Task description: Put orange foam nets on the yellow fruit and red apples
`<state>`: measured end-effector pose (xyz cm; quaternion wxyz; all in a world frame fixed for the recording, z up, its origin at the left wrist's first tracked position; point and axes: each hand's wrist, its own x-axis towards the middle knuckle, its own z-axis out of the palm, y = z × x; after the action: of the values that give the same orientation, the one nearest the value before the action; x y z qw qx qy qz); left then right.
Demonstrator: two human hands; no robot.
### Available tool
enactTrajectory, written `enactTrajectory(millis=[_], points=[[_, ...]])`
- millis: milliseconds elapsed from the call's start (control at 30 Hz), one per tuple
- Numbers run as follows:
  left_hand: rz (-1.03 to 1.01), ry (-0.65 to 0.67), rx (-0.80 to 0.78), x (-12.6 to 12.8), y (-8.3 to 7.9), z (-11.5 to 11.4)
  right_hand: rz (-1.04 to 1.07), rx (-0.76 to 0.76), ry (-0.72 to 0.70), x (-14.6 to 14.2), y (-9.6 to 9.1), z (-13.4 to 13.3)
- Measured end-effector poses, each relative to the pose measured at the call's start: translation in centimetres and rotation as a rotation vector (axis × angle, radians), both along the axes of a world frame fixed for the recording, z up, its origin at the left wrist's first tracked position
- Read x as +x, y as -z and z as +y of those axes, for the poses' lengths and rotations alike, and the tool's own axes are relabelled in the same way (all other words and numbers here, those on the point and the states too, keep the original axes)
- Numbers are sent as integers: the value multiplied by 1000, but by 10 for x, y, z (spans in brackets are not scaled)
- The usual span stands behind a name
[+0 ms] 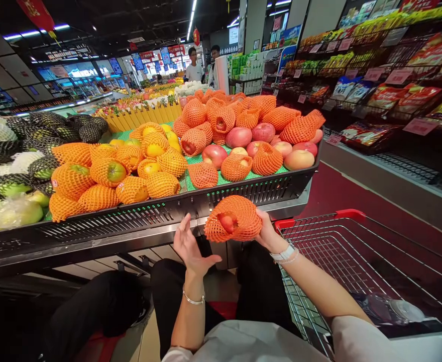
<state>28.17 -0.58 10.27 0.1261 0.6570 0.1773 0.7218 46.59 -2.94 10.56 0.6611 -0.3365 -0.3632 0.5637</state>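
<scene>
My right hand [267, 231] grips an apple [227, 221] wrapped in an orange foam net [239, 211], in front of the fruit bin's edge. A bit of red skin shows through the net's opening. To the left of it, my left hand [191, 246] is open with its fingers apart, palm turned toward the wrapped fruit and not touching it. Behind both hands, red apples [239, 137] lie in the black bin [251, 193], many in orange nets. Orange citrus-like fruits [115, 172], most in yellow-orange nets, fill the bin's left part.
A wire shopping cart [341, 236] with a red-tipped rim stands at my right, a clear plastic item [405, 310] inside. Dark-netted fruits [47, 130] lie far left. Snack shelves [387, 90] line the right side. Two people [194, 68] stand at the back.
</scene>
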Motion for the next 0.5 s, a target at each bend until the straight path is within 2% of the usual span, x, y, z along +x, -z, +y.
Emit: enactTrajectory(millis=[167,333,500], points=[[248,180,-214,12,20,-2,43,-25,-153,-14,-6,-12],[321,149,-464,17,44,-10,80,-60,-196,-24,-5,-18],[321,113,-595,15,55,-10,116,-110,-247,-25,-2,-19]])
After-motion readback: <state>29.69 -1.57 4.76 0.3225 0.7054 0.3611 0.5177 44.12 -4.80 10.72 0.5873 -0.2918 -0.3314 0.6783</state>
